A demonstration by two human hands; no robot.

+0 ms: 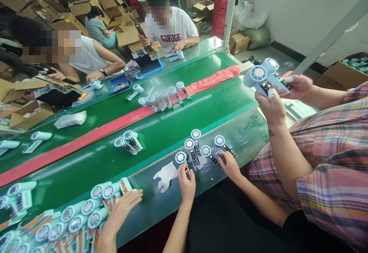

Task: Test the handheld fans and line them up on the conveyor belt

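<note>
Reaching across the table, the left hand closes on the circuit-board handle of a small fan. The right hand, well apart from it, has its fingers curled at the board of the next fan; whether they grip it, I can't tell. More fans lie in a loose row just beyond, and a white glove sits just left of them. Each fan looks light and stiff: the plastic head and barrel should take a firm hold, while the thin, bare board seems the fragile end, best not squeezed. To the right, a co-worker's plaid sleeve leads to hands lifting two fans. Another hand lies by a heap of fans at lower left. Beyond, a green conveyor belt carries a red strip.
</note>
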